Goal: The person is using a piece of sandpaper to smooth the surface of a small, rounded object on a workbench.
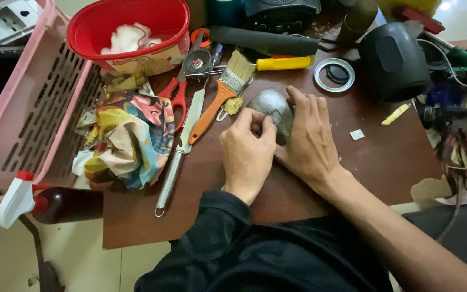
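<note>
I see both hands meeting on a rounded grey metal piece (268,105) that lies on the brown table (385,162), just right of the orange-handled paintbrush (222,94); my left hand (247,151) is curled narrow, fingertips pinching at its near edge; my right hand (309,138) lies flat over its right side, fingers together; a serrated knife (182,146) and crumpled patterned cloth (128,138) sit to the left.
</note>
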